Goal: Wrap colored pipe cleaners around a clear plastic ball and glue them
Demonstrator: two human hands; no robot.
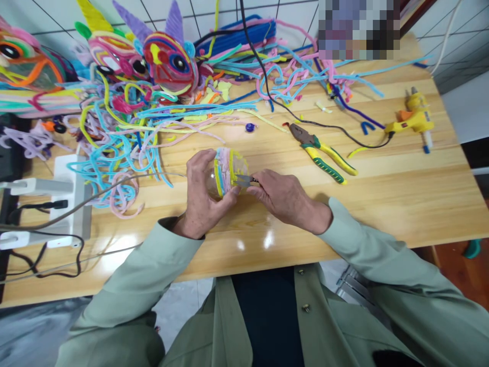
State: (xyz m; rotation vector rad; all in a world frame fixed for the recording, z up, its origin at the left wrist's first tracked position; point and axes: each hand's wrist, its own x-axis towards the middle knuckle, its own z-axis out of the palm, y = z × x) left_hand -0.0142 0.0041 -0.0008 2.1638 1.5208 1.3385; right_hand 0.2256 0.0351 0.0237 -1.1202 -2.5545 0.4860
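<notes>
Closest in there's the front edge of the wooden table, and just past it both hands are busy. Left hand is curled around the left side of a clear round piece, thumb along the near side, and the right hand is pinching a small metal tool with its tips right up at the yellow strip on the right side (scissors or tweezers, honestly can't tell). The piece sits over the table, between the hands; can't make out if it's touching the wood. It looks like thin see-through plastic with fuzzy blue, pink and yellow bands around it, so I'd bet on super light, a bit springy, easy to dent if you squeeze. The bare plastic is probably slick and the fuzzy bands grippier but soft, so a loose wrap of the palm on the bare left end seems the smart hold, keeping fingertips off the strips, since they could shift or peel. The tool looks stiff and slim, best pinched well back from the tips like here. Further out to the right are the pliers and a yellow glue gun, a tangle of fuzzy stems spreads off to the left, and at the back there's a decorated one-horned figure near the wall.
</notes>
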